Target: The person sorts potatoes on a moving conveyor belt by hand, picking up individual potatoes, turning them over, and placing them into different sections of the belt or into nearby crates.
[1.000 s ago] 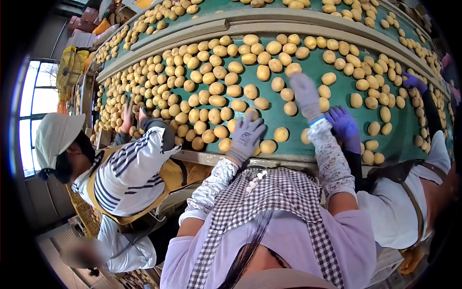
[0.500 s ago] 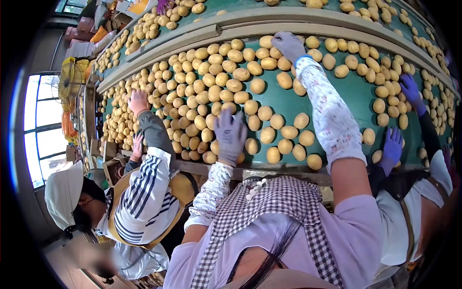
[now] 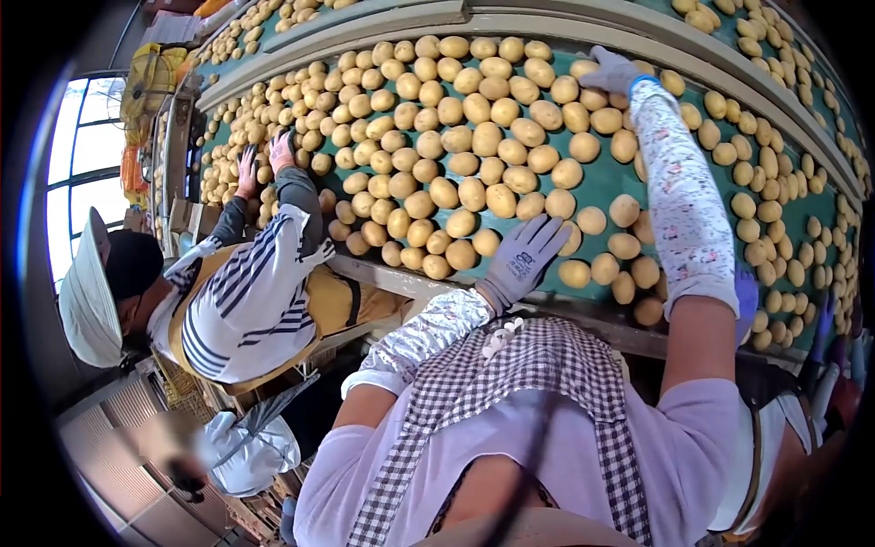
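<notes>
Many round yellow potatoes (image 3: 486, 139) lie spread over a green belt (image 3: 597, 187). My left hand (image 3: 526, 259), in a grey glove, rests with its fingers spread at the belt's near edge, touching potatoes beside its fingertips. Near the far rail, my right hand (image 3: 612, 71) reaches out in a grey glove. Its fingers curve over a potato (image 3: 583, 68) at the far edge, and whether they grip it is hard to make out.
A wooden rail (image 3: 547, 27) runs along the belt's far side, with more potatoes beyond. To the left a co-worker in a striped top (image 3: 241, 310) has both hands over the potatoes. At the right, a purple-gloved hand (image 3: 746, 304) of another person shows beside my right arm.
My left hand has moved right and down to the belt's near edge. My right hand has shifted right along the far rail. The view has turned, and the left co-worker's hands are now closer together.
</notes>
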Demonstrator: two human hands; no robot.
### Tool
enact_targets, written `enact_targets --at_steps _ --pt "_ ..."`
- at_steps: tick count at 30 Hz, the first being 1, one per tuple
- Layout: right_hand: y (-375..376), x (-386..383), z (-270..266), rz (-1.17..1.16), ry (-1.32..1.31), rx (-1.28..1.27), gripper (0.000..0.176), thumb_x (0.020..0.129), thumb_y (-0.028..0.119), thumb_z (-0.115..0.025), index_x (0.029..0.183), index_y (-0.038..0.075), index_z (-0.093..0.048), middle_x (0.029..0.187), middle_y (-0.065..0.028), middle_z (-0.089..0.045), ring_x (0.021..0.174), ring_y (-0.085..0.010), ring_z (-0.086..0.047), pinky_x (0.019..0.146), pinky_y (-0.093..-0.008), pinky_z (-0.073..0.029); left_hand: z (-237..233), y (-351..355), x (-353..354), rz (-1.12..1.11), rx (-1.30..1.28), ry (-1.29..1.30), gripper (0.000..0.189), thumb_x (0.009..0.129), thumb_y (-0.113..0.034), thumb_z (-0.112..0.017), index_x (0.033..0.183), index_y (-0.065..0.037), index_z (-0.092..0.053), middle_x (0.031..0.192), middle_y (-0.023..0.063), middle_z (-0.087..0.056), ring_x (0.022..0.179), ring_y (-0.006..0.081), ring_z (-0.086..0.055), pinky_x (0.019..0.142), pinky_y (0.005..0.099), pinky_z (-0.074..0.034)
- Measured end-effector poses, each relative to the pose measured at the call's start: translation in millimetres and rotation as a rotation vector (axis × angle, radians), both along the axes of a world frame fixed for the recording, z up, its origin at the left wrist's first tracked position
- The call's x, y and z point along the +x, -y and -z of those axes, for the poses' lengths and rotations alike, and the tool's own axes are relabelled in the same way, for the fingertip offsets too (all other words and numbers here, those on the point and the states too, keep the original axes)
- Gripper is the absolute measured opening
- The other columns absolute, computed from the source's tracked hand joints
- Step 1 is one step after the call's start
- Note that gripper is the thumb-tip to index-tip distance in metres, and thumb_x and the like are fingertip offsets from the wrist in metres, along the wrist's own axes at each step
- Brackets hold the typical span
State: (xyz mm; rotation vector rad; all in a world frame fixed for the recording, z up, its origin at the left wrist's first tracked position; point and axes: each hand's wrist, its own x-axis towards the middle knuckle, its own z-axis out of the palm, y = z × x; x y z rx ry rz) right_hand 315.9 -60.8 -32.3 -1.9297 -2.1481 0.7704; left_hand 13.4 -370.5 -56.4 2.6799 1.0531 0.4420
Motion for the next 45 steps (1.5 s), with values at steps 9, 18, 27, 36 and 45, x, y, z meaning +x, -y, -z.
enact_targets --at_steps 9,18,27,36,45 --pt "-7 43 99 -0.02 -0.152 0.513 0.032 0.102 0.035 -0.056 0.112 0.007 -0.069 0.113 -0.02 -0.069 0.102 -0.0345 -0.065 0.09 -0.0471 -0.051 24 3 -16 -0.041 0.008 -0.236 0.054 0.092 -0.024 -0.058 0.145 -0.015 -0.058 0.166 0.0058 -0.04 0.154 0.0362 -0.033 0.122 0.065 -0.026" --pt "29 -9 79 -0.325 -0.007 0.038 0.039 0.101 0.034 -0.054 0.116 0.002 -0.071 0.12 -0.0179 -0.073 0.106 -0.0337 -0.07 0.091 -0.0423 -0.055 11 -3 -23 0.048 0.053 -0.346 0.047 0.095 -0.026 -0.057 0.142 -0.022 -0.065 0.166 -0.0001 -0.037 0.151 0.038 -0.032 0.117 0.0654 -0.033" --pt "168 -79 64 -0.059 -1.058 -0.175 0.045 0.109 0.006 -0.05 0.153 -0.001 -0.046 0.15 -0.0156 -0.056 0.136 -0.0291 -0.056 0.114 -0.0391 -0.048 15 -12 -79 0.04 -0.042 -0.403 0.049 0.097 -0.028 -0.058 0.146 -0.039 -0.059 0.173 -0.0027 -0.025 0.157 0.0374 -0.024 0.12 0.073 -0.023" --pt "191 -231 86 0.58 -1.467 0.056 0.06 0.11 0.026 -0.052 0.161 0.0 -0.035 0.165 -0.013 -0.038 0.153 -0.0233 -0.034 0.127 -0.0354 -0.027 -6 -45 -164 -0.133 0.097 -0.177 0.032 0.088 -0.026 -0.066 0.119 -0.03 -0.075 0.161 -0.0005 -0.046 0.145 0.044 -0.039 0.112 0.0722 -0.032" --pt "174 -379 27 0.42 -0.93 0.303 0.058 0.094 0.026 -0.077 0.145 0.005 -0.058 0.156 -0.0231 -0.043 0.142 -0.0395 -0.045 0.12 -0.0475 -0.037 -27 -93 -248 -0.322 0.041 -0.057 0.034 0.086 -0.019 -0.07 0.119 -0.014 -0.07 0.155 0.0212 -0.048 0.139 0.0504 -0.044 0.118 0.0661 -0.031"
